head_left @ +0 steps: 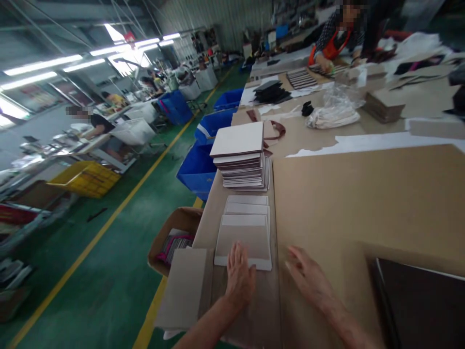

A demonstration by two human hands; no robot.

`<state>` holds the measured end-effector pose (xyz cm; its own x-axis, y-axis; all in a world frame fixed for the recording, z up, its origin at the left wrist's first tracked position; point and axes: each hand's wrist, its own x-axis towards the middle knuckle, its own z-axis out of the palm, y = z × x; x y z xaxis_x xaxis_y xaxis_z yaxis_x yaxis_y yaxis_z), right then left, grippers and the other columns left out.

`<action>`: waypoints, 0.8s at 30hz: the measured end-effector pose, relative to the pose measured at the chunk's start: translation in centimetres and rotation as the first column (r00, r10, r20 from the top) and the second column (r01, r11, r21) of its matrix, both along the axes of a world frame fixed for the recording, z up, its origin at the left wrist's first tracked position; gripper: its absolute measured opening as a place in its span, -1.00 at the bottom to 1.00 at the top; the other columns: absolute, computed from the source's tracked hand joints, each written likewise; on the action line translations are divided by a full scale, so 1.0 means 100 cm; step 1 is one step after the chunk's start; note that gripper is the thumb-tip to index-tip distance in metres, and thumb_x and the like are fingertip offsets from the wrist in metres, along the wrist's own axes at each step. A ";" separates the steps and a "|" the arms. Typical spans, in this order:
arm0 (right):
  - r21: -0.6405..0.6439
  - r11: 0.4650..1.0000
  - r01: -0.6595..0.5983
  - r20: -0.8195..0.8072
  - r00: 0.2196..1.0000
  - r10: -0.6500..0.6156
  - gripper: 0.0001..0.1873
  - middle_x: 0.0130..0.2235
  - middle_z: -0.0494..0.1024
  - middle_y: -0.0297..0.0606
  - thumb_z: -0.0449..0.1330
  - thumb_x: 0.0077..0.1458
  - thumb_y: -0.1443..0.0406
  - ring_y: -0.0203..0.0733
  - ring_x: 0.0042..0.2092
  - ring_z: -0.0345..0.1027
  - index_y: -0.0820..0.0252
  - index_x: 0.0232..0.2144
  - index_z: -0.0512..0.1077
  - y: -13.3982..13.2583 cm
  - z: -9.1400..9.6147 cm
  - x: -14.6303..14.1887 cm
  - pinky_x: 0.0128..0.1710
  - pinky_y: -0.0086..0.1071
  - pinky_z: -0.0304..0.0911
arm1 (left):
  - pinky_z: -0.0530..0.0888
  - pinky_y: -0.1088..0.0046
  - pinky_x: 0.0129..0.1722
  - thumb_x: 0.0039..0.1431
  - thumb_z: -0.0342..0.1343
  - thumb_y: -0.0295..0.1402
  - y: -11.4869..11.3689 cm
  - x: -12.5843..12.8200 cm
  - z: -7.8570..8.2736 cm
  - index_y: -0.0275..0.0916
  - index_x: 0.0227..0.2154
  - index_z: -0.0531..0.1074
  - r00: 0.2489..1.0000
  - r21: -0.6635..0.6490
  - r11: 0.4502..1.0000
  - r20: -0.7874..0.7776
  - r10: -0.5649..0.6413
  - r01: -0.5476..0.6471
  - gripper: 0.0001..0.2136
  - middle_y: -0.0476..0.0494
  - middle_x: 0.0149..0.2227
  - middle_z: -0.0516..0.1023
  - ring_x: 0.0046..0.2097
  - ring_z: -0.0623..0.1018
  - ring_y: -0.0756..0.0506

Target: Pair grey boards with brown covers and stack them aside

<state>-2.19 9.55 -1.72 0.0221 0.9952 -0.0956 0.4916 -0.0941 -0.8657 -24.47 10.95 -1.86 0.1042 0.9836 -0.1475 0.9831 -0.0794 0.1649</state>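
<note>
Pressing flat on a workbench at lower centre of the frame, a worker's left hand lies palm down with fingers loosely spread. Its fingertips rest on the near edge of a row of overlapping grey boards, and it grips nothing. The row runs from the hand up toward the middle of the frame, each board lapping the next. The right hand, just to the right, is likewise open and empty. It lies palm down, fingers stretched toward the boards, on the left edge of a large brown cardboard sheet that fills the right half of the picture.

Beyond the row stands a tall stack of boards with dark edges. A single loose grey board lies at lower left, beside an open cardboard box on the green floor. A dark panel occupies the lower right corner. Blue bins line the bench's left side, and a yellow crate sits at centre left. At upper right a co-worker in an orange apron bends over the far end of the bench, near a clear bag of white material.
</note>
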 end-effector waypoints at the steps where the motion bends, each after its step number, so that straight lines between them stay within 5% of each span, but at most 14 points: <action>1: 0.000 1.000 -0.021 0.011 1.000 0.021 -0.47 0.05 0.42 -0.12 -0.05 0.17 0.12 -0.06 0.00 0.36 0.20 0.12 0.27 0.010 -0.002 -0.025 -0.07 -0.26 0.37 | -0.01 0.05 0.31 0.19 -0.10 -0.46 0.007 -0.017 -0.002 -0.37 0.25 0.06 0.999 0.001 0.999 -0.016 0.047 -0.047 -0.46 -0.33 0.37 -0.11 0.38 -0.13 -0.25; 4: -0.008 1.000 -0.014 0.102 0.995 0.015 -0.41 0.13 0.32 0.03 0.03 0.09 0.24 0.08 0.13 0.22 0.35 0.16 0.23 0.032 -0.015 -0.076 0.11 -0.11 0.20 | 0.01 0.02 0.28 0.18 -0.04 -0.39 0.023 -0.050 -0.003 -0.53 0.24 0.04 0.991 -0.026 0.991 -0.035 0.130 -0.131 -0.42 -0.54 0.35 -0.14 0.36 -0.13 -0.36; 7: -0.027 0.999 0.043 0.208 0.977 -0.037 -0.38 0.10 0.32 0.17 0.10 -0.01 0.31 0.25 0.16 0.15 0.43 0.13 0.26 0.039 -0.028 -0.098 0.17 0.03 0.07 | 0.06 0.04 0.25 0.15 0.03 -0.33 0.030 -0.061 -0.004 -0.59 0.23 0.04 0.983 -0.073 0.981 -0.034 0.179 -0.181 -0.36 -0.66 0.32 -0.11 0.34 -0.06 -0.44; 15: -0.027 0.986 0.162 0.253 0.956 -0.150 -0.41 0.05 0.33 0.20 -0.01 0.12 0.19 0.24 0.12 0.17 0.50 0.11 0.24 0.035 -0.035 -0.110 0.14 0.03 0.09 | 0.06 0.06 0.24 0.11 0.05 -0.33 0.034 -0.069 -0.004 -0.51 0.23 0.05 0.977 -0.128 0.970 0.024 0.210 -0.205 -0.35 -0.62 0.32 -0.08 0.34 -0.02 -0.42; 24: -0.081 0.937 0.339 0.055 0.940 -0.336 -0.44 -0.09 0.40 0.05 0.13 0.11 0.11 0.12 -0.03 0.29 0.38 0.06 0.28 0.039 -0.023 -0.107 0.02 -0.04 0.20 | 0.05 0.10 0.25 0.07 0.08 -0.29 0.037 -0.072 -0.005 -0.43 0.22 0.03 0.953 -0.146 0.958 0.141 0.269 -0.249 -0.33 -0.56 0.32 -0.04 0.34 -0.01 -0.36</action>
<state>-12.90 13.49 -3.99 0.3609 0.9162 -0.1743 0.4518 -0.3352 -0.8268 -31.71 14.70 -2.39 -0.1195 0.9546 -0.2729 0.9277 0.2053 0.3119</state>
